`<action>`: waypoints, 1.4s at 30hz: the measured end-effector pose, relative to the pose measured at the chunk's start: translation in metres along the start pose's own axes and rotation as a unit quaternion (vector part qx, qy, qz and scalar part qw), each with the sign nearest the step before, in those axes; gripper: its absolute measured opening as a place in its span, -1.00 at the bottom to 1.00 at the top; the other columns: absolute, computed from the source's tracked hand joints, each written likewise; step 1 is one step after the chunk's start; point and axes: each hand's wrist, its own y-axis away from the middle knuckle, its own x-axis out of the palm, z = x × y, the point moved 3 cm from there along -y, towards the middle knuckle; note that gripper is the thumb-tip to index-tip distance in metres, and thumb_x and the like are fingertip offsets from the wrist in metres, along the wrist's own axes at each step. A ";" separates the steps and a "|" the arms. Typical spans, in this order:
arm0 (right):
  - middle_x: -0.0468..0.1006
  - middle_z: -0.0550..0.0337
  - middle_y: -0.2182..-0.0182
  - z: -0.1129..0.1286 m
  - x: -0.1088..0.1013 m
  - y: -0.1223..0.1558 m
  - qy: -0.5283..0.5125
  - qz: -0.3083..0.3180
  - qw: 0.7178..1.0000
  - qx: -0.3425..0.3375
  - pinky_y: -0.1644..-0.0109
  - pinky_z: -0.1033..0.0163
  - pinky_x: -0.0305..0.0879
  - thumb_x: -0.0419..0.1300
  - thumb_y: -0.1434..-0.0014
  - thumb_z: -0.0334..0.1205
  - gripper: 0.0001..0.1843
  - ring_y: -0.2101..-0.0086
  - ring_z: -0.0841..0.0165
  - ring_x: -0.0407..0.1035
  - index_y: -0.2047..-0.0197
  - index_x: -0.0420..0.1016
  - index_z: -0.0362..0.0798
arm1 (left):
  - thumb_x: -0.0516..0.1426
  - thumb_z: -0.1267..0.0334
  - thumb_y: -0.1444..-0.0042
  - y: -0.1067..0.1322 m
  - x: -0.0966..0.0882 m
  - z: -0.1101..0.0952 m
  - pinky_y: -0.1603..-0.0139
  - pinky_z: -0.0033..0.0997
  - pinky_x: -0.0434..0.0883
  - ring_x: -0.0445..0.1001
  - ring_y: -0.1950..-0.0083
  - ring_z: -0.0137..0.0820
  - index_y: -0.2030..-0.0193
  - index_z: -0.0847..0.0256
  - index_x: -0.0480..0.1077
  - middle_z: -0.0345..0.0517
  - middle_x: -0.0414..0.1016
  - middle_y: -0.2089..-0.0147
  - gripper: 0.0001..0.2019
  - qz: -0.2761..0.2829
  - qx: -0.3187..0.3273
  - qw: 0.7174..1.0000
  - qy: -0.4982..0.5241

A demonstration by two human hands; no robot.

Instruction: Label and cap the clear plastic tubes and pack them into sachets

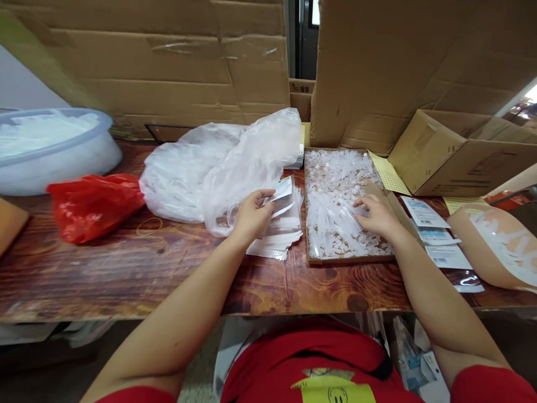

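My left hand (254,215) is closed on the edge of a small printed plastic packet (283,189), thumb and fingers pinching it. It is above a fanned stack of clear and white plastic packets (274,246). My right hand (377,217) reaches into a shallow cardboard tray (350,260), its fingers bent together among the pieces. Many small translucent plastic pieces (329,221) fill the tray, long ones at the front and smaller ones behind. What the right fingertips grip, if anything, is too small to make out.
Left of the stack lie a crumpled translucent bag (188,173), a red plastic bag (96,207) and a tub (54,162) of white pieces. To the right are printed packets (440,240), a scoop-shaped container (474,240) and an open cardboard box (444,154). Cardboard walls rise behind.
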 end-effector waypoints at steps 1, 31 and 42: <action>0.50 0.05 0.10 0.000 0.001 -0.001 -0.001 -0.003 1.000 -0.004 0.01 0.09 0.42 0.26 0.01 -0.28 -0.77 0.17 0.18 0.45 0.21 0.53 0.00 | 0.16 0.20 -0.11 0.001 0.001 -0.001 0.23 -0.29 0.58 0.61 0.27 -0.30 -0.15 0.16 0.53 -0.06 0.63 0.08 -0.56 0.002 -0.018 0.999 0.030; 0.66 0.03 -0.02 0.147 0.002 0.041 -0.028 -0.134 0.846 -0.515 0.08 -0.06 0.50 0.17 -0.30 -0.43 -0.56 0.12 0.17 0.54 -0.18 0.49 0.16 | 0.18 0.43 0.11 0.014 0.013 -0.009 -0.02 -0.27 0.57 0.60 -0.01 -0.27 0.14 0.21 0.49 -0.03 0.63 0.04 -0.68 0.025 0.039 0.967 0.249; 0.66 -0.03 0.16 0.177 0.006 0.039 0.059 -0.007 0.809 -0.585 0.14 0.04 0.48 0.06 -0.29 -0.55 -0.64 0.22 0.19 0.39 -0.03 0.53 -0.07 | 0.13 0.54 0.08 0.017 0.015 -0.008 0.30 -0.46 0.43 0.47 0.42 -0.53 -0.05 0.16 0.24 -0.12 0.64 0.08 -0.49 0.021 0.032 0.951 0.306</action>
